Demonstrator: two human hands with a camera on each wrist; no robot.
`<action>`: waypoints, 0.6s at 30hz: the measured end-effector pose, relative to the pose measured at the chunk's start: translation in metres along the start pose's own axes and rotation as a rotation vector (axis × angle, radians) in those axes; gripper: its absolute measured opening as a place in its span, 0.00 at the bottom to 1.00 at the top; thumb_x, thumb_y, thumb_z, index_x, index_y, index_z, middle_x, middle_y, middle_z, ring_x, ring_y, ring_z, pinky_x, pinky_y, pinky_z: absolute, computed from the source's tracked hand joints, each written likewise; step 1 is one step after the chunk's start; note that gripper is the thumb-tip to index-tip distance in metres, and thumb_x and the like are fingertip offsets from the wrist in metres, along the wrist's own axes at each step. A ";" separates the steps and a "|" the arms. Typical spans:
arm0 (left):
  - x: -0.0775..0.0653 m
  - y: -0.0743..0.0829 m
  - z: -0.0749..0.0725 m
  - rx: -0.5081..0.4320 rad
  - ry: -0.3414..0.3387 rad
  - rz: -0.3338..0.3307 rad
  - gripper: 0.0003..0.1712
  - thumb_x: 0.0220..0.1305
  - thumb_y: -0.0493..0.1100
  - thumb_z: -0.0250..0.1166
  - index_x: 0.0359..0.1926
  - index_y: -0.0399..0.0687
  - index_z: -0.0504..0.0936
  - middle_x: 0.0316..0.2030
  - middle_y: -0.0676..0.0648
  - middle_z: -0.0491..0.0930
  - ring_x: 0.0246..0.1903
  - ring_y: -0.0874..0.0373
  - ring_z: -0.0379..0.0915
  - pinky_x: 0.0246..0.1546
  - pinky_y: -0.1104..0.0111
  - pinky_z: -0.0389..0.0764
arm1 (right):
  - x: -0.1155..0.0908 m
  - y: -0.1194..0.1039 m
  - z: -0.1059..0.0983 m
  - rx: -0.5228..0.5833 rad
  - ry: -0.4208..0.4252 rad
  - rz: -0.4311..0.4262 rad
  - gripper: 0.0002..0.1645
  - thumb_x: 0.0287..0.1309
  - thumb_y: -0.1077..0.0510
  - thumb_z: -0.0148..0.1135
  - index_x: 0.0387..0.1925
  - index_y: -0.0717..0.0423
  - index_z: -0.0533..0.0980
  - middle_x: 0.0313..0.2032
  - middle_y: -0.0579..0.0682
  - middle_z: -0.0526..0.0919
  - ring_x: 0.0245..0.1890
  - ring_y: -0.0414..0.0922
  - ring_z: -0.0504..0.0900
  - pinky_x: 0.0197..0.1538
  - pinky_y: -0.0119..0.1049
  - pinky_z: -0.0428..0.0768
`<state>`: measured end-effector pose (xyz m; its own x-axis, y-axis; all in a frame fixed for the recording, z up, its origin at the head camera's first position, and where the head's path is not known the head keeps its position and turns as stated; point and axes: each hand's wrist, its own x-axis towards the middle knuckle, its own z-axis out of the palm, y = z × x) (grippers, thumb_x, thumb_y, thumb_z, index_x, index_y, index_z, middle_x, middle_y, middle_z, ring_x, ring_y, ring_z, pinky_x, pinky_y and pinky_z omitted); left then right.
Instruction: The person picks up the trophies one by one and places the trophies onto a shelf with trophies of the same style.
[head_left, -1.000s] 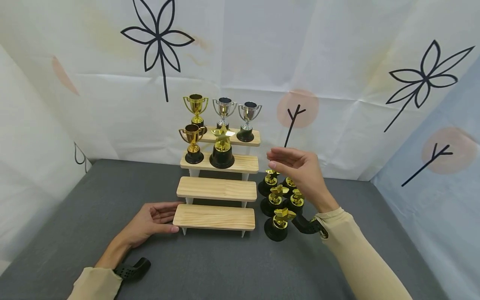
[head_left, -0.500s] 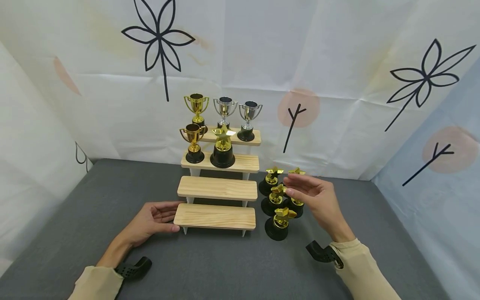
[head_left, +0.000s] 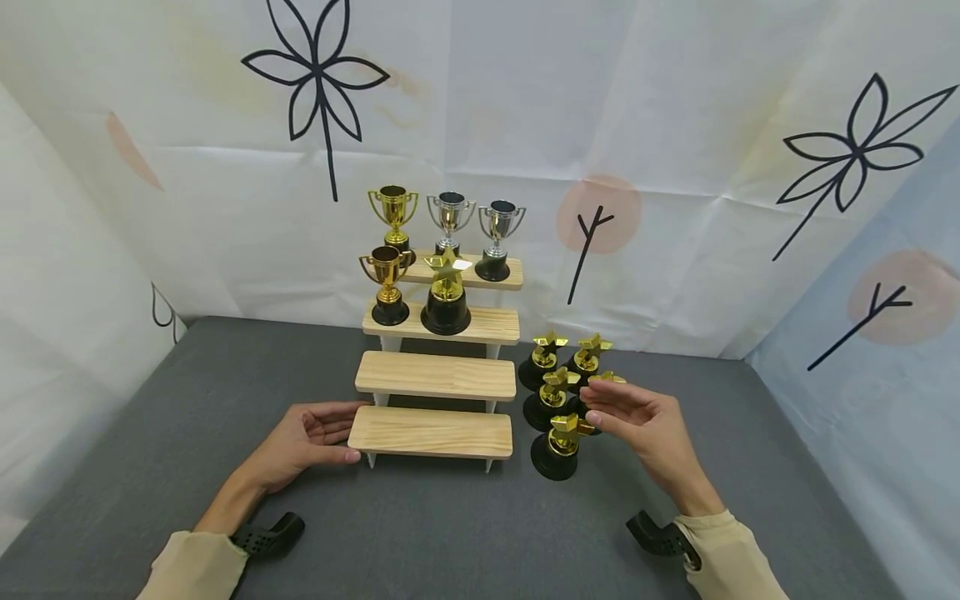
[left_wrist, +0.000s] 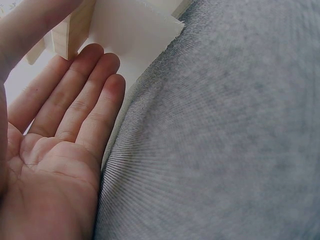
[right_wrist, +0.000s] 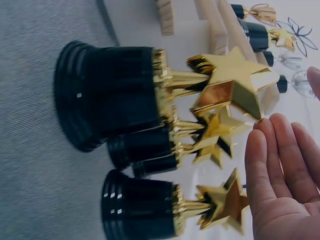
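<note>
At the left end of a four-step wooden display stand point(head_left: 431, 432) rests my left hand point(head_left: 288, 450), its fingers extended along the side of the lowest step; in the left wrist view the fingertips meet the stand. Right of the stand, several gold star trophies point(head_left: 556, 446) on black bases stand upright in a cluster on the table. My right hand point(head_left: 648, 429) hovers at the cluster's right side, holding nothing, fingers nearly straight. It partly hides one star trophy point(head_left: 609, 377) in the head view. The right wrist view shows the nearest star trophy point(right_wrist: 112, 92) just beyond the fingertips.
On the stand's top step are a gold cup point(head_left: 393, 208) and two silver cups point(head_left: 451, 215). One step lower stand a bronze-coloured cup point(head_left: 387, 271) and a star trophy point(head_left: 447, 292). A white printed cloth point(head_left: 675, 250) hangs behind the grey table point(head_left: 450, 533).
My right hand has drawn back from above the rear star trophies, moving right and toward me, which uncovers the back ones. The left hand has stayed at the stand.
</note>
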<state>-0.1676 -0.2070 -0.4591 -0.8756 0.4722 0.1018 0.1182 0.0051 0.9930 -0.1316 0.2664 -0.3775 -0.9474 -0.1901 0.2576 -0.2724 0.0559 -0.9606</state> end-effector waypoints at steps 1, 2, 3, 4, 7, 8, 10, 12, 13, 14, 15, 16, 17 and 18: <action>0.000 0.000 0.000 -0.001 0.000 0.000 0.43 0.54 0.26 0.75 0.67 0.17 0.65 0.63 0.19 0.67 0.56 0.60 0.79 0.56 0.66 0.82 | -0.001 0.002 -0.001 0.007 -0.004 -0.002 0.27 0.58 0.75 0.67 0.59 0.82 0.71 0.49 0.51 0.88 0.51 0.46 0.86 0.53 0.38 0.86; 0.000 0.000 0.000 -0.001 0.000 0.000 0.42 0.54 0.26 0.75 0.67 0.17 0.65 0.63 0.20 0.67 0.56 0.60 0.79 0.56 0.66 0.82 | -0.002 0.004 -0.001 0.017 -0.008 -0.006 0.27 0.58 0.76 0.67 0.59 0.83 0.71 0.49 0.52 0.88 0.51 0.47 0.86 0.53 0.38 0.86; 0.000 0.000 0.000 -0.001 -0.001 0.001 0.42 0.54 0.26 0.75 0.67 0.17 0.65 0.63 0.20 0.67 0.56 0.60 0.79 0.56 0.66 0.82 | -0.002 0.006 -0.001 0.024 -0.012 -0.011 0.27 0.58 0.76 0.66 0.58 0.83 0.71 0.49 0.54 0.87 0.51 0.47 0.86 0.53 0.38 0.86; 0.000 0.000 0.000 -0.001 -0.002 0.002 0.42 0.54 0.26 0.75 0.67 0.17 0.65 0.63 0.20 0.67 0.56 0.60 0.79 0.57 0.66 0.81 | -0.003 0.007 -0.001 0.030 -0.019 -0.012 0.27 0.58 0.77 0.66 0.58 0.83 0.71 0.49 0.55 0.87 0.51 0.46 0.86 0.53 0.39 0.86; 0.000 0.000 0.000 0.000 -0.004 0.003 0.42 0.54 0.26 0.75 0.67 0.17 0.65 0.63 0.20 0.67 0.56 0.59 0.79 0.57 0.66 0.81 | -0.004 0.011 0.000 0.034 -0.036 -0.013 0.28 0.57 0.76 0.67 0.59 0.82 0.71 0.50 0.57 0.86 0.52 0.45 0.85 0.53 0.39 0.86; 0.000 0.000 0.000 0.000 -0.004 0.004 0.42 0.54 0.26 0.75 0.67 0.17 0.65 0.63 0.20 0.67 0.56 0.59 0.79 0.57 0.66 0.81 | -0.005 0.012 0.001 0.033 -0.040 -0.014 0.28 0.57 0.76 0.67 0.59 0.82 0.71 0.51 0.57 0.86 0.52 0.45 0.85 0.53 0.40 0.86; 0.000 0.000 -0.001 0.001 -0.003 0.004 0.42 0.54 0.26 0.75 0.67 0.17 0.65 0.63 0.20 0.67 0.56 0.59 0.79 0.57 0.66 0.81 | -0.005 0.014 0.002 0.022 -0.045 -0.012 0.30 0.56 0.76 0.68 0.59 0.82 0.70 0.51 0.57 0.86 0.52 0.45 0.85 0.53 0.40 0.86; -0.001 0.000 -0.001 0.000 0.000 0.003 0.42 0.54 0.26 0.74 0.67 0.17 0.64 0.63 0.20 0.67 0.56 0.59 0.79 0.57 0.66 0.81 | -0.006 0.016 0.002 0.007 -0.046 -0.007 0.31 0.56 0.75 0.69 0.60 0.82 0.70 0.52 0.56 0.86 0.53 0.44 0.85 0.54 0.39 0.85; 0.000 0.000 0.000 0.002 -0.001 0.002 0.42 0.54 0.26 0.74 0.67 0.17 0.64 0.64 0.20 0.67 0.56 0.59 0.79 0.57 0.66 0.81 | -0.007 0.017 0.003 0.001 -0.045 -0.005 0.31 0.56 0.75 0.69 0.60 0.83 0.69 0.52 0.56 0.86 0.53 0.44 0.85 0.55 0.39 0.85; 0.000 0.000 0.000 0.003 -0.001 0.001 0.42 0.54 0.26 0.74 0.67 0.17 0.65 0.64 0.20 0.67 0.56 0.59 0.79 0.57 0.66 0.81 | -0.007 0.018 0.003 -0.002 -0.045 -0.003 0.32 0.56 0.75 0.69 0.60 0.83 0.69 0.52 0.57 0.85 0.53 0.43 0.85 0.55 0.39 0.84; 0.000 0.000 0.000 0.003 0.001 -0.001 0.42 0.55 0.26 0.75 0.67 0.18 0.65 0.64 0.20 0.67 0.56 0.59 0.79 0.57 0.67 0.81 | -0.008 0.018 0.003 -0.008 -0.047 0.001 0.32 0.56 0.75 0.69 0.61 0.83 0.69 0.53 0.56 0.85 0.53 0.43 0.84 0.56 0.38 0.84; 0.000 0.001 0.000 0.002 0.002 -0.002 0.42 0.54 0.27 0.75 0.67 0.18 0.65 0.64 0.20 0.67 0.56 0.59 0.79 0.57 0.66 0.81 | -0.008 0.019 0.004 -0.013 -0.050 0.005 0.32 0.56 0.75 0.69 0.61 0.82 0.68 0.53 0.56 0.85 0.54 0.42 0.84 0.56 0.38 0.84; 0.000 0.001 0.000 0.001 0.002 -0.003 0.42 0.54 0.26 0.75 0.67 0.18 0.65 0.64 0.20 0.67 0.56 0.59 0.79 0.57 0.66 0.81 | -0.009 0.020 0.004 -0.017 -0.052 0.009 0.33 0.56 0.75 0.69 0.61 0.82 0.68 0.54 0.57 0.85 0.54 0.42 0.84 0.57 0.38 0.83; 0.000 0.001 0.000 0.002 0.003 -0.003 0.42 0.54 0.27 0.75 0.67 0.18 0.65 0.64 0.20 0.67 0.56 0.59 0.79 0.57 0.66 0.81 | -0.009 0.021 0.004 -0.017 -0.053 0.011 0.33 0.56 0.75 0.69 0.61 0.82 0.68 0.54 0.58 0.84 0.54 0.42 0.84 0.57 0.38 0.83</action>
<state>-0.1675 -0.2070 -0.4585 -0.8774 0.4694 0.0991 0.1163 0.0078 0.9932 -0.1280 0.2651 -0.4004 -0.9401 -0.2410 0.2411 -0.2657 0.0749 -0.9611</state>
